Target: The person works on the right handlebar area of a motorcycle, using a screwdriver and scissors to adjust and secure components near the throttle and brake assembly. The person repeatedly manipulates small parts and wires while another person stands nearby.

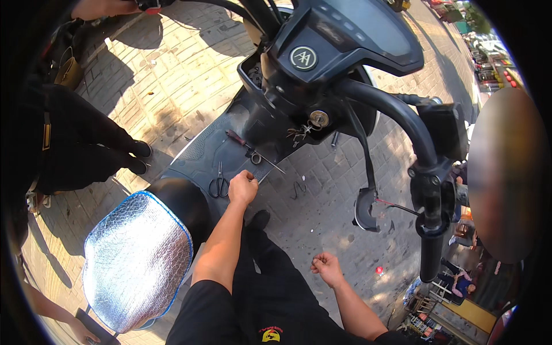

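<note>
While the person's left hand (244,187) is curled closed over the near edge of the scooter's footboard (210,142), the right hand (328,269) hangs well apart above the paving (299,227), fingers drawn in toward the thumb; whether either holds anything small cannot be told. Scissors (219,186) lie just beside the left hand, near the footboard's seat end, blades pointing forward. Farther forward, a screwdriver (236,137) lies slantwise, shaft toward the near edge, a dark ring-shaped piece (256,158) by it. A curved black housing (364,210) dangles beneath the handlebar (399,115).
</note>
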`<action>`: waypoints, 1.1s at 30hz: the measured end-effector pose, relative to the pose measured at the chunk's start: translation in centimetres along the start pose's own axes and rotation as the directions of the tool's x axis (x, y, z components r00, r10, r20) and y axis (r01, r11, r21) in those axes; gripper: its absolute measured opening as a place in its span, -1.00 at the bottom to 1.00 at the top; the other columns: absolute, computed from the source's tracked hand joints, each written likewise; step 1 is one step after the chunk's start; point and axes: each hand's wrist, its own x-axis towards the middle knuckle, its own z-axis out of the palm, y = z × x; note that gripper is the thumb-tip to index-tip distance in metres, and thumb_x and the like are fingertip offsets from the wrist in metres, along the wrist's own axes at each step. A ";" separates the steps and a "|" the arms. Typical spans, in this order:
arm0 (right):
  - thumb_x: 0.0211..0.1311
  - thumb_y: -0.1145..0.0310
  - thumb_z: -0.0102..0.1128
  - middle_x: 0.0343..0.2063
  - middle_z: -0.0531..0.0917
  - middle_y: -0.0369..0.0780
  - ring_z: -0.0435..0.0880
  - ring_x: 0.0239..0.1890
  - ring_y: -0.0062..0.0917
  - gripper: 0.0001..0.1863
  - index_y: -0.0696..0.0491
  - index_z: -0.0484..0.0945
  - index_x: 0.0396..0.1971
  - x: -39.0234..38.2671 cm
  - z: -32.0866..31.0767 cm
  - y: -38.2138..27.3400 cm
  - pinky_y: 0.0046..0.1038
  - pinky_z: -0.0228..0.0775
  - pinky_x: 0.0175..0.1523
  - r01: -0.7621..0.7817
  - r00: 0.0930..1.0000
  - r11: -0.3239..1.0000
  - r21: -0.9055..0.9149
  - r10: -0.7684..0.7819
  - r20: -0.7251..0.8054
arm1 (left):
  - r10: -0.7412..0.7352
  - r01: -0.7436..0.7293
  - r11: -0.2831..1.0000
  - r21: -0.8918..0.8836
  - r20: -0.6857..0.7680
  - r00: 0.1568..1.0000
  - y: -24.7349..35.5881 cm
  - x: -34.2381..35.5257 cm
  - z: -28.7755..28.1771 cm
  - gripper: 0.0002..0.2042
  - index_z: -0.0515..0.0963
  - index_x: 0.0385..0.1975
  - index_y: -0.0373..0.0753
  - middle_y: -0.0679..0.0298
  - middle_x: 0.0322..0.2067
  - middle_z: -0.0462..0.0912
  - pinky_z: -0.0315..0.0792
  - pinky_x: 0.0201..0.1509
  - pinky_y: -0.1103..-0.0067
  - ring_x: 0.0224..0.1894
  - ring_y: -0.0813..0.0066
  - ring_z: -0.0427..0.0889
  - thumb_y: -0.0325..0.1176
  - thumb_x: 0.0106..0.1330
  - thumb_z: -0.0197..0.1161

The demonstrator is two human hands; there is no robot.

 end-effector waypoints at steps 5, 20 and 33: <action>0.34 0.49 0.19 -0.39 0.68 -0.22 0.71 -0.35 -0.55 -0.90 0.21 0.57 -0.25 1.2 -0.7 4.9 -0.52 0.59 -0.25 -0.146 0.989 0.989 -0.036 0.145 -0.023 | 0.014 -0.032 0.991 0.128 0.137 0.991 -4.4 6.7 8.4 -0.57 0.53 0.13 -0.07 0.00 0.01 0.62 0.52 0.15 0.22 0.07 -0.01 0.64 -0.28 0.21 0.28; 0.37 0.52 0.18 -0.37 0.67 -0.24 0.69 -0.29 -0.58 -0.92 0.21 0.55 -0.22 5.9 5.8 -4.4 -0.52 0.59 -0.17 0.168 0.984 0.985 -0.041 -0.165 0.073 | 0.275 -0.348 0.868 -0.354 -0.242 0.931 -4.1 3.4 5.8 -0.73 0.62 -0.35 -0.31 0.13 -0.43 0.64 0.56 -0.26 0.44 -0.41 0.31 0.67 -0.28 0.06 0.46; 0.04 0.71 0.26 -0.34 0.65 -0.16 0.66 -0.42 -0.53 -0.82 0.24 0.63 -0.31 -11.6 7.0 -25.4 -0.54 0.53 -0.34 0.946 0.288 0.261 -0.190 -0.949 0.129 | 0.652 -0.745 0.419 -0.519 -0.400 0.645 7.9 -21.3 -10.8 -0.76 0.55 -0.35 -0.33 0.24 -0.35 0.57 0.47 -0.39 0.64 -0.47 0.58 0.53 -0.63 -0.05 0.37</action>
